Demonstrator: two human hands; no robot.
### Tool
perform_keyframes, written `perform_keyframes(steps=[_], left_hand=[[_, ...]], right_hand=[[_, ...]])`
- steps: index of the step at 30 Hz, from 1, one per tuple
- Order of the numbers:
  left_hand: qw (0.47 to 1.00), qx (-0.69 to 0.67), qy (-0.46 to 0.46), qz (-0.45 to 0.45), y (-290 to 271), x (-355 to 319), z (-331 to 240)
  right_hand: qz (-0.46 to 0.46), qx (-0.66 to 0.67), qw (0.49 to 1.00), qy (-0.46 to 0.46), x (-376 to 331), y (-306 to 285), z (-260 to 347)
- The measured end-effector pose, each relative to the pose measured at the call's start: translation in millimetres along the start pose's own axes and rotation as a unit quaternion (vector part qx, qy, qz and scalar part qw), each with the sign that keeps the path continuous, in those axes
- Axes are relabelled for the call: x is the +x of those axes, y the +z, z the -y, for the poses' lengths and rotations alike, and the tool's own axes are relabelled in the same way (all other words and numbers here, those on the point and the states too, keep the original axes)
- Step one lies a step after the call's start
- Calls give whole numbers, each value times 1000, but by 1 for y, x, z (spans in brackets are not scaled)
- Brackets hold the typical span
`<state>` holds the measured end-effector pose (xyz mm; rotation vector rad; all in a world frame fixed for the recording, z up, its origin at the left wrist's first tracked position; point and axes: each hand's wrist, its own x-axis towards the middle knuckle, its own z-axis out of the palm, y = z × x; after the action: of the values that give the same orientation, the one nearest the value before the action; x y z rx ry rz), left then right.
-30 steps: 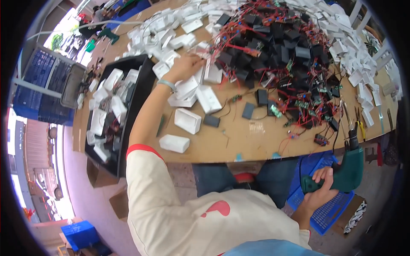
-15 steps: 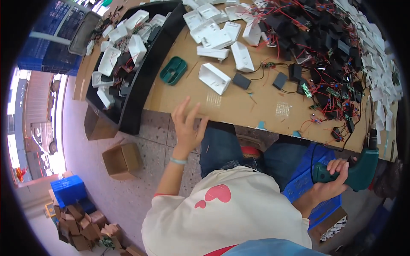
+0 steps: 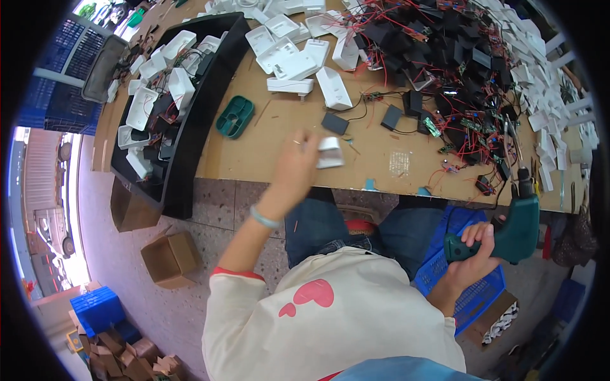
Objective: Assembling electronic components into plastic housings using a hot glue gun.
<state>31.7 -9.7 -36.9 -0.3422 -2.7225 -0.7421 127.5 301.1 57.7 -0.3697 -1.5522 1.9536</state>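
Observation:
My left hand [image 3: 296, 164], a little blurred, is closed at the left side of a white plastic case [image 3: 330, 153] near the table's front edge; the fingers cover part of it. My right hand [image 3: 475, 246] grips a green power screwdriver [image 3: 518, 232] at the right, off the table's edge, with its bit pointing away from me. Just beyond the case lies a small black block [image 3: 335, 123] with a wire. Another white case [image 3: 333, 89] rests behind that block. A green divided dish [image 3: 235, 117] sits to the left of my left hand.
A long black tray [image 3: 210, 120] of white cases and wired parts stands at the left. Black blocks with red wires [image 3: 438, 70] are heaped at the back right, beside piled white cases [image 3: 540, 95]. Below are a blue crate [image 3: 467, 279] and a cardboard box [image 3: 170, 259].
My left hand has gone from open at the table's edge to closed at the white case, which has shifted nearer and turned. My right hand still holds the power screwdriver.

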Motion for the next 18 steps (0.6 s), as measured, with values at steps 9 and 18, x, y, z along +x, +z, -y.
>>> perform_keyframes(steps=[9, 18], left_hand=[[995, 49, 49, -65, 62, 26, -80], [906, -28, -78, -414, -12, -134, -1]], right_hand=[[29, -7, 1000, -3, 21, -27, -18], [51, -48, 996, -51, 62, 9, -8]])
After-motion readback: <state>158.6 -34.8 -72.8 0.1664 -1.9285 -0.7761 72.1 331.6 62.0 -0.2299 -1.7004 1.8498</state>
